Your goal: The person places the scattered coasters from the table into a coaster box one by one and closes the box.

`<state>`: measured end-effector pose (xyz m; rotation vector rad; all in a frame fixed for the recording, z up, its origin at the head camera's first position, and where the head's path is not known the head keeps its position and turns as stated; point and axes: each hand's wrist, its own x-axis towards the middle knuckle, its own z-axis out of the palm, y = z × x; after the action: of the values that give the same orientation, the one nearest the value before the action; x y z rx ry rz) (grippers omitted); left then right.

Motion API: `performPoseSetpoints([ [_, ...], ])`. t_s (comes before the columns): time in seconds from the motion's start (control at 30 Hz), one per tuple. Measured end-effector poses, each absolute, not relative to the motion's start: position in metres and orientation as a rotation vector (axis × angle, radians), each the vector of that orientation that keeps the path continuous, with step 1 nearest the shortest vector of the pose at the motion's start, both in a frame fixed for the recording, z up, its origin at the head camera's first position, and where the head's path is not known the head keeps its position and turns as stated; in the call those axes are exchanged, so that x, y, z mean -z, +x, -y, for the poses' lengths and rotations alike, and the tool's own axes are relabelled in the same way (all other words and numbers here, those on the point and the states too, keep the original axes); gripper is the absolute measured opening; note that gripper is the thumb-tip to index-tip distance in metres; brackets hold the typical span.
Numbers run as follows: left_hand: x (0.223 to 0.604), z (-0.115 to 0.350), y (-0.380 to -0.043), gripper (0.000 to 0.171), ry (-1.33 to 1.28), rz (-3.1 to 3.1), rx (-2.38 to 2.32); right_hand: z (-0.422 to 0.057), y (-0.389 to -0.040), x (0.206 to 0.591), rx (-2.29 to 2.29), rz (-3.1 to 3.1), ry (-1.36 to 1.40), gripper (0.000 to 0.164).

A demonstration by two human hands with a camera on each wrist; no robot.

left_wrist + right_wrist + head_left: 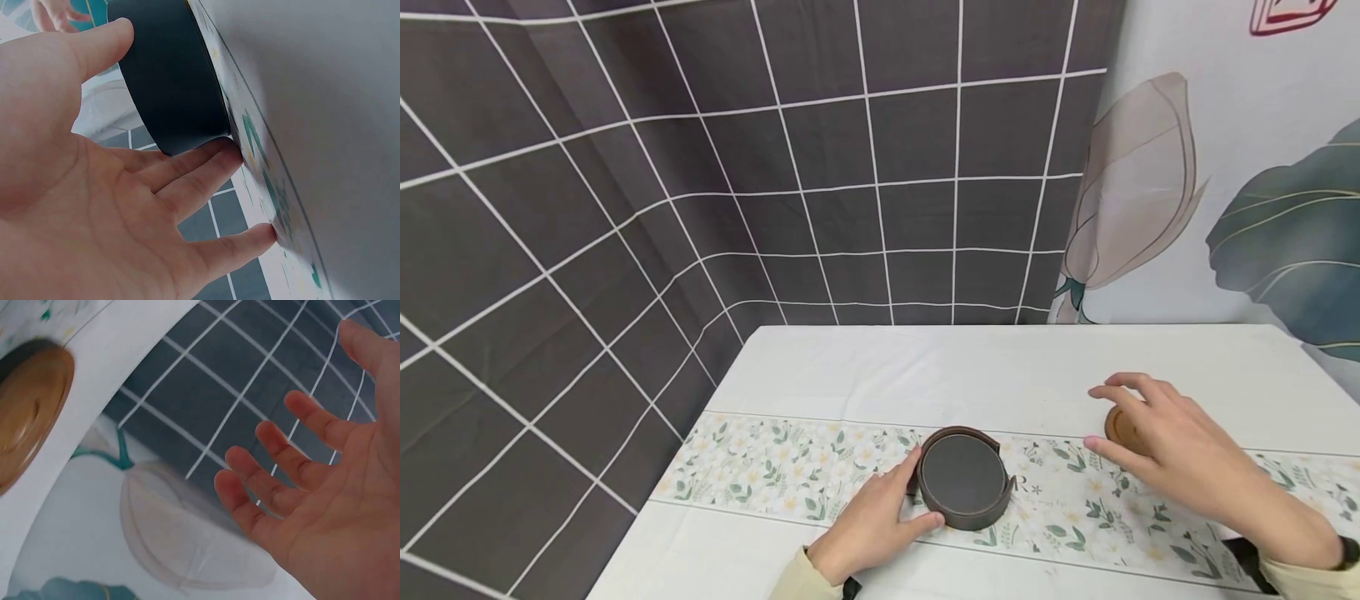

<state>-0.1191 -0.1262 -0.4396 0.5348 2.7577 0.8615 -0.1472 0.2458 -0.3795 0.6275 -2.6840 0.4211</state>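
A dark brown, round leather coaster holder [966,477] stands on the flowered strip, with a flat black round top inside its rim. My left hand [880,518] holds it from the left, thumb at the front and fingers along the side. In the left wrist view, the thumb and fingers [206,169] span the holder's dark side wall. Over to the right, my right hand [1180,450] hovers with spread, slightly bent fingers and nothing between them. Beneath it lies a brown round disc [1122,429], partly hidden by the hand; the right wrist view shows the disc's [31,412] ringed face and dark edge.
A white table [940,367] carries the flowered strip [775,458] across its width. Behind and to the left hangs a dark cloth with white grid lines [820,150]. At the back right is a pale cloth with large printed leaves [1292,225].
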Motion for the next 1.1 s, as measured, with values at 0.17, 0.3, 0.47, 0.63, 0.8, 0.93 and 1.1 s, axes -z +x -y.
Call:
performPoseSetpoints([
  [0.17,0.440,0.127,-0.119,0.091,0.545,-2.757,-0.866,-0.267,-0.148,0.390,-0.418,2.708,0.574,0.055],
  [0.3,0.440,0.127,-0.119,0.091,0.544,-2.756,-0.865,-0.281,-0.151,0.399,-0.429,2.766,0.533,0.058],
  [0.47,0.441,0.126,-0.119,0.091,0.548,-2.748,-0.878,-0.292,-0.157,0.404,-0.465,2.888,0.485,0.062],
  [0.63,0.441,0.127,-0.120,0.092,0.563,-2.761,-0.862,-0.301,-0.162,0.412,-0.486,2.949,0.456,0.070],
  [0.8,0.441,0.126,-0.120,0.092,0.566,-2.754,-0.891,-0.308,-0.168,0.423,-0.515,3.001,0.445,0.073],
  [0.93,0.441,0.126,-0.120,0.091,0.572,-2.762,-0.887,-0.311,-0.172,0.432,-0.485,3.029,0.450,0.073],
  [1.1,0.442,0.126,-0.121,0.090,0.583,-2.767,-0.887,-0.313,-0.173,0.440,-0.477,3.060,0.435,0.079],
])
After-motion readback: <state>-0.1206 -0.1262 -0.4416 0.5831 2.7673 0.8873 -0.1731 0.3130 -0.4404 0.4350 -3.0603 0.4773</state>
